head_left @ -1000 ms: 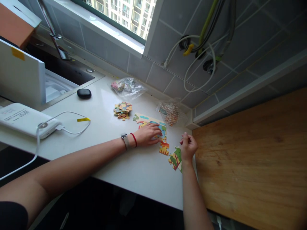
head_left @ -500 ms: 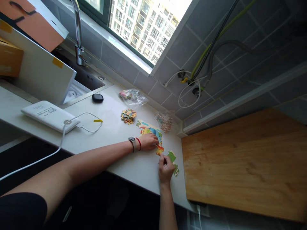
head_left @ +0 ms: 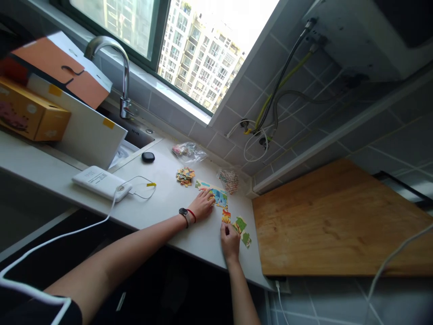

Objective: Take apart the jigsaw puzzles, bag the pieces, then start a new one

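A partly joined jigsaw puzzle [head_left: 219, 197] with blue and pale areas lies on the white counter. My left hand [head_left: 203, 204], wearing a watch and a red band, rests over its near left side, fingers stretched out. An orange and yellow puzzle piece [head_left: 226, 215] lies at the puzzle's near corner. At its lower edge is my right hand [head_left: 230, 241], fingers curled in a pinch on the piece; the fingertips are partly hidden. Just right of that hand are some green puzzle pieces [head_left: 241, 224]. A heap of loose puzzle pieces [head_left: 185, 176] sits farther left.
Clear plastic bags, one with pink contents [head_left: 189, 152] and one with small pieces [head_left: 230, 180], lie by the wall. A black case [head_left: 148, 157] and a white power bank [head_left: 101, 181] with a cable are leftward. A wooden board [head_left: 331, 225] borders the right side.
The camera view has shifted, showing more of the sink side and the right wall. My left hand has slid left, uncovering more of the puzzle. The right hand keeps its pinch by the orange piece.
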A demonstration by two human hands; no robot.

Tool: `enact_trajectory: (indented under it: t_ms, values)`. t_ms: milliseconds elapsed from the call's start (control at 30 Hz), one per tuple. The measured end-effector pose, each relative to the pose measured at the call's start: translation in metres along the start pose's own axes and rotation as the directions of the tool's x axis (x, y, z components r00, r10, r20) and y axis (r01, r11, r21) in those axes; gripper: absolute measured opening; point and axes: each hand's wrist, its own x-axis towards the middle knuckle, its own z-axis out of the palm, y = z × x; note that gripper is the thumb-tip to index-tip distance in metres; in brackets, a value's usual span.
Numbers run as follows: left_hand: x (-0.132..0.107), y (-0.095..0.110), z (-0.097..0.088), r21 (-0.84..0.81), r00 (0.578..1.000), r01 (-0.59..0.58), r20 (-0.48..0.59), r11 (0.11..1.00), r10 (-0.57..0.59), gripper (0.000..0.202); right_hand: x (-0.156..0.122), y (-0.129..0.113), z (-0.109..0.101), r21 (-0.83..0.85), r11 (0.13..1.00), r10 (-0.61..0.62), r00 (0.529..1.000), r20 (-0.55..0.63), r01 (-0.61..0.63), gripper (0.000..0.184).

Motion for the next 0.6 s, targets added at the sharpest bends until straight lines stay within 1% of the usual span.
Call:
enact_trajectory:
  t_ms: [233, 433, 600]
  values:
    - [-0.006, 0.002, -0.006, 0.022, 1.000, 0.022, 0.000, 1.000, -0.022, 0.033, -0.010, -0.005, -0.001, -0.016, 1.000, -0.013, 0.999, 0.031, 0.014, 0.046]
    - [-0.014, -0.003, -0.009, 0.035, 0.998, 0.063, -0.007, 0.997, -0.062, 0.032, -0.028, -0.006, -0.009, -0.016, 1.000, -0.009, 1.000, 0.010, 0.009, 0.049]
    - [-0.012, -0.005, -0.010, 0.060, 0.995, 0.099, -0.034, 0.993, -0.097, 0.035, -0.036, -0.005, -0.015, -0.001, 1.000, 0.000, 1.000, -0.026, 0.000, 0.050]
